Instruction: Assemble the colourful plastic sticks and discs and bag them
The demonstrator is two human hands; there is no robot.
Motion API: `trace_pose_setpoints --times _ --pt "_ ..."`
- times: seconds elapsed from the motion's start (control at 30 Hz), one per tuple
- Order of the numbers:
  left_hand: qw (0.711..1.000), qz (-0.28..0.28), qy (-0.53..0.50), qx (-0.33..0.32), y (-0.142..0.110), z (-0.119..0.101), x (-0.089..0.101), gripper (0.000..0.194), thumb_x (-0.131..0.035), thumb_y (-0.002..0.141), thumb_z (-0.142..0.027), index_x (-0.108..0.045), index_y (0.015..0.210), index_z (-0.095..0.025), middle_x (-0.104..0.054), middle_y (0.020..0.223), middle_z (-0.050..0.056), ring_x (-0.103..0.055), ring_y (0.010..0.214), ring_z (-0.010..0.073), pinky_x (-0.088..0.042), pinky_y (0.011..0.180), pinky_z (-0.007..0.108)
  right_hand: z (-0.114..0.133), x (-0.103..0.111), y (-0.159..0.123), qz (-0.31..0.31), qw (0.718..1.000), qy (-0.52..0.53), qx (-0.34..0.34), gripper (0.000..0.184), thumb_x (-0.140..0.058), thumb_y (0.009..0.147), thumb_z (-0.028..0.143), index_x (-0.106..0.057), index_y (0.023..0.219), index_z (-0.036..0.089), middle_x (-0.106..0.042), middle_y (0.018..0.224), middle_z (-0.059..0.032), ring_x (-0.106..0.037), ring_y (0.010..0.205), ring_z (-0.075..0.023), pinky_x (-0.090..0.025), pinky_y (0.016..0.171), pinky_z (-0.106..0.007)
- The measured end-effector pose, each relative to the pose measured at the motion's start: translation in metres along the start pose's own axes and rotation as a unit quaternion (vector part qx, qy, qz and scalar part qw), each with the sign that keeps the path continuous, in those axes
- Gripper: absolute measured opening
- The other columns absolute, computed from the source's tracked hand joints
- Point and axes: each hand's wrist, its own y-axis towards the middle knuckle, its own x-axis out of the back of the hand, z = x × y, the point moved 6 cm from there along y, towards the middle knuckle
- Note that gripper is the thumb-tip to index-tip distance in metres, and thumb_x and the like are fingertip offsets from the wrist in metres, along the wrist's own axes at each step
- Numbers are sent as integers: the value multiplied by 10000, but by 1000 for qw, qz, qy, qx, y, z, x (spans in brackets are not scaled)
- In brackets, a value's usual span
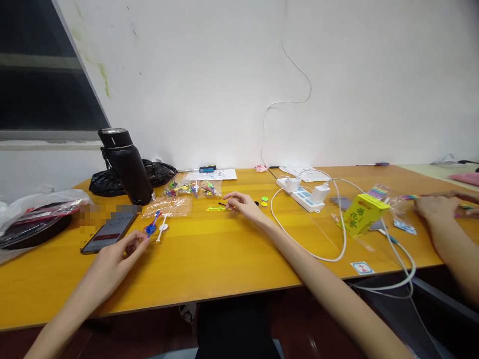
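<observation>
My left hand (119,253) pinches the lower end of a blue plastic stick with a round disc (151,229) at the table's left. Just right of it lies a similar white stick with a disc (163,227). My right hand (245,206) hovers low over the middle of the table, its fingers loosely bent and apart. A yellow-green stick (217,209) lies by its fingertips. A black stick (221,204) is partly hidden behind that hand. Two small discs, green (264,199) and yellow (264,204), lie to the right.
A phone (112,230) and a black bottle (129,167) stand left, near clear bags of coloured pieces (187,187). Right are a power strip (305,197) with looping white cables, a yellow box (362,215) and another person's hand (436,212).
</observation>
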Motion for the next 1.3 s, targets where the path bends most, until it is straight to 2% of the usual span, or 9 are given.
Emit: trace_pose_setpoints --times 0.1,0.27,0.43,0.83,0.97,1.07,1.13,1.23,1.3 --pt "999 21 30 29 0 13 3 479 -472 883 -691 -664 971 -261 -708 767 18 -648 710 251 -442 660 282 0 -2 -1 6 1000 -6 -1 267 -618 837 365 -691 1014 180 -697 786 -9 -587 702 -131 -478 729 -269" --pt "998 49 27 35 2 13 -3 469 -489 882 -679 -685 994 -268 -765 943 34 -705 902 292 -482 759 290 0 -2 -1 9 1000 -10 2 260 -601 847 348 -687 1019 173 -690 786 -7 -584 700 -125 -472 737 -270" --pt "997 46 38 40 4 17 -6 483 -468 892 -663 -667 1050 -252 -750 836 28 -694 798 275 -476 714 298 -1 -1 0 9 1000 -16 4 258 -593 852 347 -680 1022 174 -693 791 -15 -587 710 -134 -467 740 -282" --pt "995 44 57 70 5 16 -6 468 -435 917 -651 -569 1127 -256 -761 888 42 -699 834 287 -449 719 315 0 -2 -2 11 1000 -12 4 258 -601 850 351 -676 1017 170 -685 780 -11 -564 693 -127 -441 709 -268" --pt "993 41 76 82 4 15 0 453 -421 917 -639 -566 1122 -262 -766 929 51 -702 861 300 -443 724 323 -1 -2 -2 10 1000 -27 11 251 -570 872 332 -672 1028 164 -685 783 -9 -572 703 -126 -437 708 -258" --pt "989 14 110 102 2 15 12 401 -437 918 -601 -576 1110 -278 -763 950 43 -694 846 304 -426 696 320 0 3 -2 -16 995 -99 27 229 -517 909 277 -677 1028 165 -694 793 -17 -595 730 -139 -441 716 -263" --pt "986 -5 124 108 2 10 18 364 -450 921 -580 -580 1101 -291 -754 944 26 -683 839 291 -411 685 309 4 11 -5 -63 975 -208 44 219 -498 918 220 -688 1015 171 -708 845 -32 -615 787 -156 -441 751 -277" --pt "990 -6 117 85 7 -11 17 336 -443 941 -571 -575 1098 -306 -730 902 -3 -661 803 252 -392 683 293 11 21 -9 -113 906 -401 70 198 -530 901 167 -698 1006 179 -712 996 -71 -602 982 -209 -429 869 -324" --pt "995 12 90 31 16 -37 6 357 -421 954 -581 -578 1101 -296 -714 873 -7 -637 754 230 -385 688 292 11 25 -10 -105 862 -492 66 179 -579 888 181 -697 1023 175 -696 1071 -101 -560 1086 -249 -408 940 -362"
